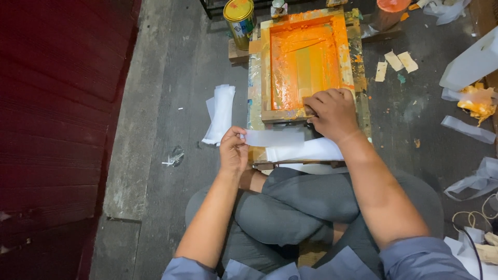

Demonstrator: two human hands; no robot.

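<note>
Two hands | left hand (pixel 233 153) fingers pinched on one white strip (pixel 274 137), strip runs rightward from them | right hand (pixel 333 113) fingers curled on one orange frame (pixel 305 62) near edge | one strip stack (pixel 220 114) left of fingers | one can (pixel 239 21) beyond

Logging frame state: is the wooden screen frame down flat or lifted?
Near edge looks lifted: the right hand grips the wooden frame, white strips slide beneath. Height unclear.

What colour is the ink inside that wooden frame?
Bright orange, smeared across the wooden frame; the head view shows it clearly.
</note>
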